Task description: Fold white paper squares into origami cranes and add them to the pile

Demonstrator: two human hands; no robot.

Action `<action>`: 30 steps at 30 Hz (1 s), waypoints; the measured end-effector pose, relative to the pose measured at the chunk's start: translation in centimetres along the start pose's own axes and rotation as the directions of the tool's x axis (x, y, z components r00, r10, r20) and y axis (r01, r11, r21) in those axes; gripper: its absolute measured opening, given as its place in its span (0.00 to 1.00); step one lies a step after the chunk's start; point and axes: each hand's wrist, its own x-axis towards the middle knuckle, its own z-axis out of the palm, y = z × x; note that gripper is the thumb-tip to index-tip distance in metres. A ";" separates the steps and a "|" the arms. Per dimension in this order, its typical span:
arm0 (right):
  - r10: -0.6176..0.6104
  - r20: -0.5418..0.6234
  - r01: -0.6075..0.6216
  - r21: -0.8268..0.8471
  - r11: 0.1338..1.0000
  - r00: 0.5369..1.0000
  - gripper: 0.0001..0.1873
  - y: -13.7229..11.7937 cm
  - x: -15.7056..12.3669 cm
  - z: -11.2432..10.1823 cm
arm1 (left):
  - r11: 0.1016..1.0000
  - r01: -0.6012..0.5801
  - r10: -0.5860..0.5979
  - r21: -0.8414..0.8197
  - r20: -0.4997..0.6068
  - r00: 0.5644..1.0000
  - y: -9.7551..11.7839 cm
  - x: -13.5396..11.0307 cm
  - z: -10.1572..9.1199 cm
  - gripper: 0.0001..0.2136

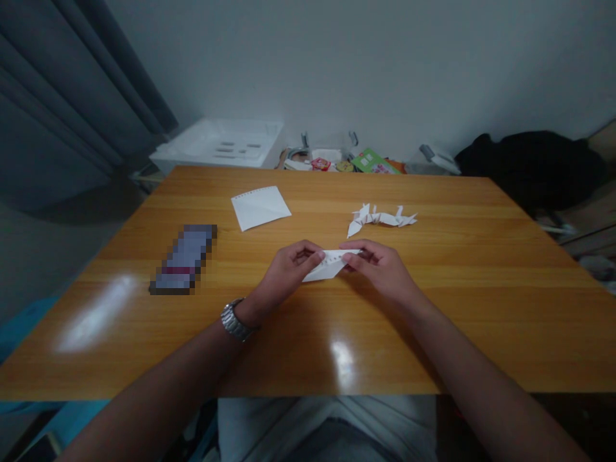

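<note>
A small folded white paper (330, 265) lies at the middle of the wooden table (308, 333). My left hand (289, 273) pinches its left end, fingers curled; a metal watch sits on that wrist. My right hand (380, 269) pinches the paper's right end with thumb and fingers pressed together. Both hands rest low on the tabletop. Beyond them lie finished white paper cranes (380, 219) and a white torn notebook sheet (260, 207).
A blurred-out flat object (183, 259) lies on the table to the left. Behind the table are a white plastic bin (221, 145), colourful clutter (346, 162) and a black bag (529, 163). Dark curtains (58, 102) hang at the left.
</note>
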 end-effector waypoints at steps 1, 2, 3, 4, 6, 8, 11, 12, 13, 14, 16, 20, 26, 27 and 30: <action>0.018 -0.004 -0.018 0.025 1.000 1.000 0.17 0.1 0.0 0.0 | 1.000 0.001 -0.001 0.001 0.001 1.000 0.1 0.0 0.0 0.16; 0.033 -0.003 -0.033 0.046 0.998 0.999 0.17 0.2 0.1 0.0 | 1.000 0.003 -0.003 0.000 0.000 1.000 0.1 0.0 0.1 0.16; 0.046 0.000 -0.046 0.064 0.997 0.999 0.17 0.3 0.1 0.0 | 1.000 0.003 -0.003 -0.001 0.001 1.000 0.1 -0.1 0.1 0.15; 0.055 0.002 -0.055 0.076 0.996 0.998 0.18 0.4 0.1 0.0 | 1.000 0.001 -0.001 -0.002 0.000 1.000 0.1 -0.1 0.1 0.15; 0.058 -0.003 -0.057 0.074 0.996 0.998 0.18 0.5 0.1 0.0 | 1.000 -0.016 0.016 0.009 -0.001 1.000 0.0 0.0 0.1 0.14; 0.031 -0.019 -0.030 0.030 0.999 0.999 0.17 0.5 0.1 0.0 | 0.998 -0.042 0.042 0.051 0.004 0.999 -0.1 -0.1 0.1 0.13; -0.030 -0.016 0.029 -0.067 0.997 0.999 0.14 0.4 0.0 0.0 | 0.986 -0.078 0.075 0.148 0.027 0.997 -0.2 -0.2 0.1 0.12; -0.043 -0.004 0.042 -0.095 0.995 0.999 0.13 0.3 -0.1 0.1 | 0.981 -0.080 0.074 0.176 0.042 0.996 -0.2 -0.2 0.1 0.12; -0.050 0.009 0.051 -0.116 0.992 0.999 0.13 0.3 -0.1 0.1 | 0.977 -0.080 0.070 0.198 0.054 0.996 -0.1 -0.3 0.1 0.12; -0.053 0.016 0.055 -0.127 0.990 0.998 0.13 0.2 -0.1 0.1 | 0.974 -0.077 0.065 0.214 0.063 0.996 0.0 -0.3 0.1 0.12; -0.047 0.007 0.048 -0.102 0.994 0.999 0.15 0.1 -0.1 0.3 | 0.969 -0.080 0.066 0.234 0.069 0.995 0.1 -0.4 0.2 0.12; 0.028 -0.017 -0.027 0.056 0.998 0.999 0.16 0.0 0.0 0.4 | 0.970 -0.109 0.098 0.218 0.062 0.993 0.2 -0.4 0.3 0.12; 0.026 -0.003 -0.026 0.018 1.000 1.000 0.15 0.0 0.0 0.5 | 0.978 -0.088 0.071 0.188 0.096 0.993 -0.1 -0.4 0.2 0.12; 0.011 0.001 -0.011 -0.010 1.000 1.000 0.15 0.0 0.0 0.5 | 0.979 -0.083 0.064 0.185 0.104 0.993 -0.1 -0.4 0.3 0.13; -0.023 0.033 0.025 -0.078 0.997 0.999 0.15 -0.1 -0.1 0.5 | 0.983 -0.066 0.045 0.172 0.124 0.991 0.0 -0.6 0.4 0.13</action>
